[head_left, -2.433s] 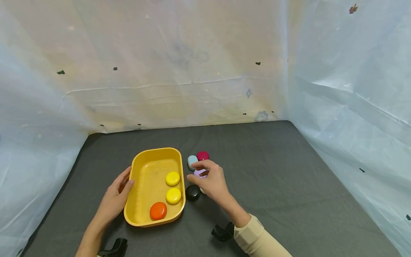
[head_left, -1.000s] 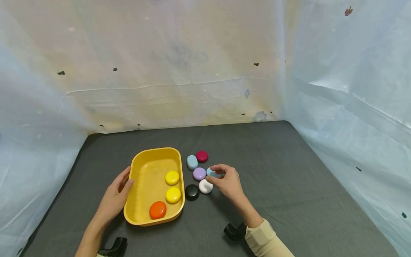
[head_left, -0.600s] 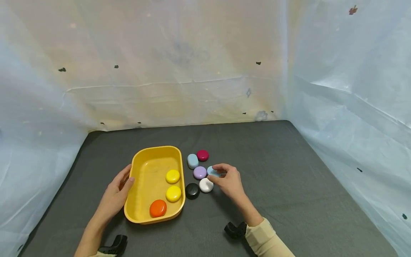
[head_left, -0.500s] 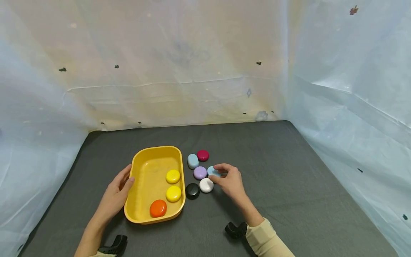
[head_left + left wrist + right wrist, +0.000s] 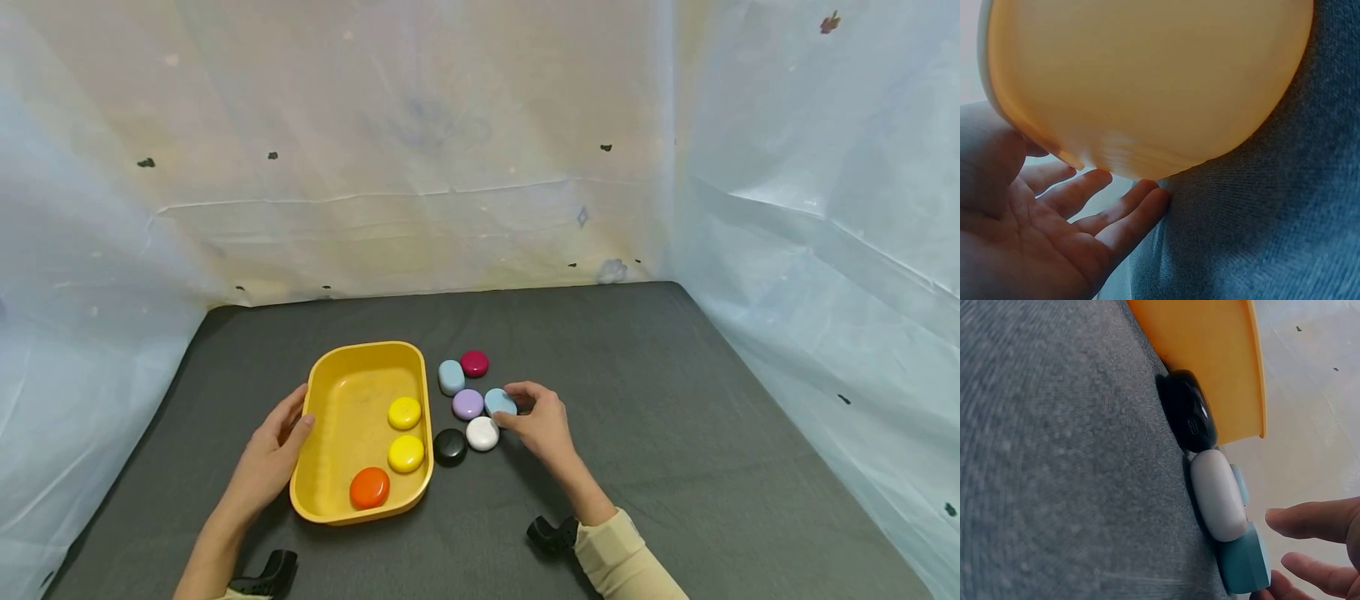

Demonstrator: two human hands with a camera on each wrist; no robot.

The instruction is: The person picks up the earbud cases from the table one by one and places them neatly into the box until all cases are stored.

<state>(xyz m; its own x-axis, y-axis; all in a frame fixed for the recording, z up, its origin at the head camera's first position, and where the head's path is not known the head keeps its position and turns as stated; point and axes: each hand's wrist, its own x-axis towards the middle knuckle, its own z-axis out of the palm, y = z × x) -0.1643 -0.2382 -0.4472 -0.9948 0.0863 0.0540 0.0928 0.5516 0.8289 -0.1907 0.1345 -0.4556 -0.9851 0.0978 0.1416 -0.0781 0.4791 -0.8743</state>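
My left hand (image 5: 270,454) rests against the left side of a yellow tray (image 5: 322,467), with relaxed fingertips touching its outer wall in the left wrist view. Inside are two yellow rounded pieces (image 5: 405,454) and an orange one (image 5: 369,488). My right hand (image 5: 542,419) is at a light blue rounded piece (image 5: 499,402), its thumb and fingers spread beside the right edge. In the right wrist view the thumb is apart from this piece, while a lower fingertip is right at its end. A white piece (image 5: 482,434) lies just in front of it.
Beside the tray's right wall are a black piece (image 5: 450,447), a purple one (image 5: 468,404), a second light blue one (image 5: 452,377) and a dark red one (image 5: 474,363). Dark grey cloth (image 5: 637,400) covers the table. Pale plastic sheeting (image 5: 420,167) hangs behind and at both sides.
My right hand has moved from above the purple piece to the light blue one at right, and most recently slid slightly right, uncovering more of it. The left hand stays at the tray.
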